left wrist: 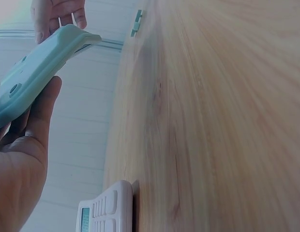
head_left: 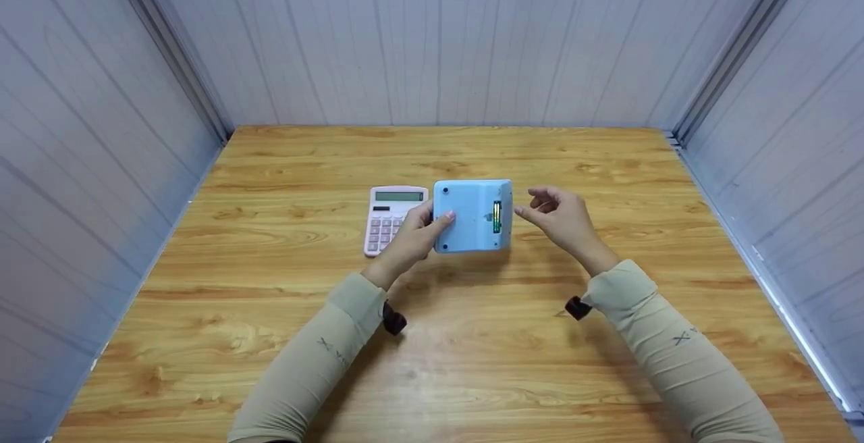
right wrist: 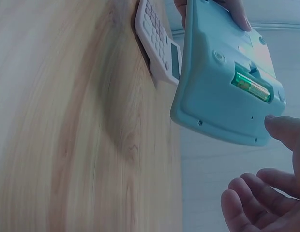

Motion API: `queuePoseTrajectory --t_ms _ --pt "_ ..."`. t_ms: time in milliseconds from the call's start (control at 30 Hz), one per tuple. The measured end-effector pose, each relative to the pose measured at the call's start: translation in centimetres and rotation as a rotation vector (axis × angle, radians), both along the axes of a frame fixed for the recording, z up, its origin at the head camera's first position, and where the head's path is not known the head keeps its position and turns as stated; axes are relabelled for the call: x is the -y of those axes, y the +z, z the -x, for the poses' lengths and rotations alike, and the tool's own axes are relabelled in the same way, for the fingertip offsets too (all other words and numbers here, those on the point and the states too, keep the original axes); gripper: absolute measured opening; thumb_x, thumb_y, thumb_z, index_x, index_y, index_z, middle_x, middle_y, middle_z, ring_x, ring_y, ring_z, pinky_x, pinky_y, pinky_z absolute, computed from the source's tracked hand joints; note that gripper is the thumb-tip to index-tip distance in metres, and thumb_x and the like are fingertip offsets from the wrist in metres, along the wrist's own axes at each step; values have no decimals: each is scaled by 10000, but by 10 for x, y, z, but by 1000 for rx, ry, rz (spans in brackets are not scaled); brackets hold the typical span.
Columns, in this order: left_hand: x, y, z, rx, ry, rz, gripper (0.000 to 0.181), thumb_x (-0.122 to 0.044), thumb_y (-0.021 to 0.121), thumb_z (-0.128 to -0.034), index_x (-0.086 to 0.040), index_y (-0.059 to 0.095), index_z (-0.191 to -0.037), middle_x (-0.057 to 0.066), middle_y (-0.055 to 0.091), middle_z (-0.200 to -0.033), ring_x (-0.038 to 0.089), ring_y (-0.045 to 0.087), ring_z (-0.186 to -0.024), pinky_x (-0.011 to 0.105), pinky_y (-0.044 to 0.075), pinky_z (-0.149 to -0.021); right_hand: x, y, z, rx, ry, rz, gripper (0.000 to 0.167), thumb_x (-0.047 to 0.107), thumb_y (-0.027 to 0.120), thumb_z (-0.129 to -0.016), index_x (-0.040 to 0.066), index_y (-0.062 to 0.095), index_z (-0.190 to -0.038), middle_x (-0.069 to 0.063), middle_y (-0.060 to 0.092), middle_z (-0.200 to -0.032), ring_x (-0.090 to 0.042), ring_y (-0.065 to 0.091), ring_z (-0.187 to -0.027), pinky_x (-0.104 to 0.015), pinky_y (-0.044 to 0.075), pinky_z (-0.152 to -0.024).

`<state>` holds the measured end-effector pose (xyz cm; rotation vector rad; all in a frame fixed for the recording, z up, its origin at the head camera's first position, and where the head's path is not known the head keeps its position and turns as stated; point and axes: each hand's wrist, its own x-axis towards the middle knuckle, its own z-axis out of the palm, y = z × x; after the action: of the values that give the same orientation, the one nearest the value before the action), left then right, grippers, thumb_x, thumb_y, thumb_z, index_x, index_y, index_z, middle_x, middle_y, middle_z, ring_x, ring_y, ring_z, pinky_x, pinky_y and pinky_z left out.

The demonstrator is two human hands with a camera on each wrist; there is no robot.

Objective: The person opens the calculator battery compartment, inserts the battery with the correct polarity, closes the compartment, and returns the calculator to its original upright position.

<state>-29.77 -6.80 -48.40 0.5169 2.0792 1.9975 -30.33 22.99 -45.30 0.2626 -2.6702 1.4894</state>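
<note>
A light blue calculator [head_left: 470,217] is held up off the table with its back showing. My left hand [head_left: 413,233] grips it by one side, thumb on the back and fingers beneath. Its battery compartment has no cover on, and a green battery [right wrist: 252,87] lies inside. Close to the opposite edge is my right hand [head_left: 563,220], holding nothing, its fingers loosely bent. In the right wrist view its thumb [right wrist: 283,129] overlaps that edge; whether it touches cannot be made out.
A pink calculator [head_left: 378,230] lies face up on the wooden table [head_left: 304,159], partly behind my left hand. The left wrist view shows a small teal piece [left wrist: 136,23] on the tabletop. Pale panel walls [head_left: 432,44] enclose the table's back and sides.
</note>
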Motion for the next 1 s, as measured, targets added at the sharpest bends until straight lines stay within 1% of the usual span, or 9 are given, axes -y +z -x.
queuePoseTrajectory --t_ms 200,367,633,833,1000 --pt "1 0 1 21 -1 13 482 -278 546 -1153 -56 516 -1580 175 633 -1524 316 642 -1391 524 568 -1127 -9 0 0 -18 -14 -8 477 220 827 -988 -60 695 -1351 -158 706 -1087 -164 634 -923 -154 533 -756" --pt "1 0 0 26 2 5 478 -286 553 -1152 -61 523 -1573 172 638 -1517 316 646 -1386 529 570 -1123 -17 0 1 -26 -42 -55 475 217 832 -984 -63 700 -1345 -155 710 -1081 -142 625 -911 -147 516 -761" --pt "0 -1 2 18 2 -24 471 -215 545 -1151 -10 510 -1574 226 624 -1522 335 640 -1382 542 563 -1129 -33 -6 4 27 -73 -109 487 244 818 -998 -58 697 -1360 -124 690 -1062 -203 623 -948 -175 515 -776" --pt "0 -1 1 26 -1 -12 482 -239 542 -1154 -36 501 -1589 205 618 -1537 329 636 -1388 542 560 -1133 -44 -12 6 38 -77 -127 479 239 820 -995 -64 702 -1346 -92 694 -1008 -164 614 -895 -167 513 -752" --pt "-1 -1 0 29 1 -4 489 -258 551 -1151 -51 504 -1592 194 619 -1540 324 636 -1388 544 560 -1133 -53 -17 7 60 -84 -149 487 249 812 -1002 -75 697 -1348 -98 703 -1002 -158 617 -878 -195 517 -750"
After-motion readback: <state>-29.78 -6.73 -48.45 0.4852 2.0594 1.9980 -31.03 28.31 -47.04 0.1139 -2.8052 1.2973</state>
